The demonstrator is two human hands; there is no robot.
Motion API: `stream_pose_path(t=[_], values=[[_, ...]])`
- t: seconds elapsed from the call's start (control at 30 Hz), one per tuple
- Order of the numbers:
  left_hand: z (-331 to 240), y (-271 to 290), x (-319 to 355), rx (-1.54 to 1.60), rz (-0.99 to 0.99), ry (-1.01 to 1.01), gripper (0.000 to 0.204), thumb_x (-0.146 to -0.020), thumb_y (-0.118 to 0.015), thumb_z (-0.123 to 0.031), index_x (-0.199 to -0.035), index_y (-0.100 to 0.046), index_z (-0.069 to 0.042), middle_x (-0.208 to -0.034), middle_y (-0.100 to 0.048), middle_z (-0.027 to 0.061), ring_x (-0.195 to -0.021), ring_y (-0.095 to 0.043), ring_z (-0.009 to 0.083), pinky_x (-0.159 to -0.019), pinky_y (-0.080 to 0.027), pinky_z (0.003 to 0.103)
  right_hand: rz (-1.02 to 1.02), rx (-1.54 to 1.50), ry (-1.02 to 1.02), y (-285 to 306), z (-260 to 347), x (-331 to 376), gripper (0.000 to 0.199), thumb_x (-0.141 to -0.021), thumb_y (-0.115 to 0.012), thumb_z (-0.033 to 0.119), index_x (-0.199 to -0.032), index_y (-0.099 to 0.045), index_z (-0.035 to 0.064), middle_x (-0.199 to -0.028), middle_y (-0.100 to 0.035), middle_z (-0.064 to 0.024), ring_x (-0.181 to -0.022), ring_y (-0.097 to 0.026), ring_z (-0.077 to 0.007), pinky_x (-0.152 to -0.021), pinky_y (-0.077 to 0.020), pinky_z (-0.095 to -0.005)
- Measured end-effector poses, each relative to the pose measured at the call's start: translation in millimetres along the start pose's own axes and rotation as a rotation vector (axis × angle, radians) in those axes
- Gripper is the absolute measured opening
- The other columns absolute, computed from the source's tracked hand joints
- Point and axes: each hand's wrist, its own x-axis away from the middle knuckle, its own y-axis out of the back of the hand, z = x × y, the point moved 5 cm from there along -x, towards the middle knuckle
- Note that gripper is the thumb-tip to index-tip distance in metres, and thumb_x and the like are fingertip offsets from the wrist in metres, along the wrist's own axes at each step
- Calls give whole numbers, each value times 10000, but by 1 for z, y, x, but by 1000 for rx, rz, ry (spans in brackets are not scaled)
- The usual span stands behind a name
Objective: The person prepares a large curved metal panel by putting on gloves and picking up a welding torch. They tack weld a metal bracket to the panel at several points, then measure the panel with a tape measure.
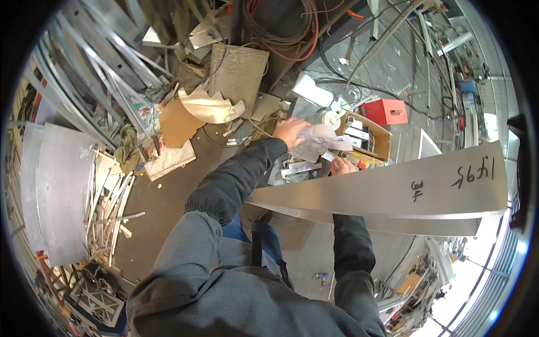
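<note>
My left hand [291, 132] reaches over some loose paper sheets [321, 140] with drawn lines, its fingers stretched out and touching their left side. A long bent sheet-metal channel [370, 188], silvery with black handwriting, crosses in front of me and reaches far to the right. My right forearm passes beneath the channel. Beyond its far edge, my right hand [342, 165] shows with curled fingers that seem to grip that edge; part of the hand is hidden by the metal. Under the papers lie small metal pieces [300, 169].
Behind the papers stand an open cardboard box [382, 140] with small packages, a red box [384, 112] and a tape roll [330, 120]. A patterned panel [238, 78] leans at the back. Metal strips [101, 62] and sheets [59, 191] fill the left. A tool [320, 276] lies on the floor.
</note>
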Motion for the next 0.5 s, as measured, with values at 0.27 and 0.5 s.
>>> stream_pose_path(t=[0.27,0.5], values=[[-6,-66,51,-404,503,-334,390,-849,-714,-125,-1229,-674,-202,-1322,-611,44,-1262,-548,269,-1057,-413,489,-112,-141,-113,63,28,-24,165,-942,-660,82,-1089,-735,82,-1117,-725,-107,-1089,-672,-280,-950,-504,-405],[-1,-77,53,-454,566,-103,578,-906,-662,-166,-1468,-529,-183,-1685,-320,91,-1548,-281,398,-1192,-290,665,448,210,29,-20,36,-42,395,-1065,-525,429,-1408,-637,267,-1297,-710,-72,-1287,-609,-251,-1147,-376,-507]])
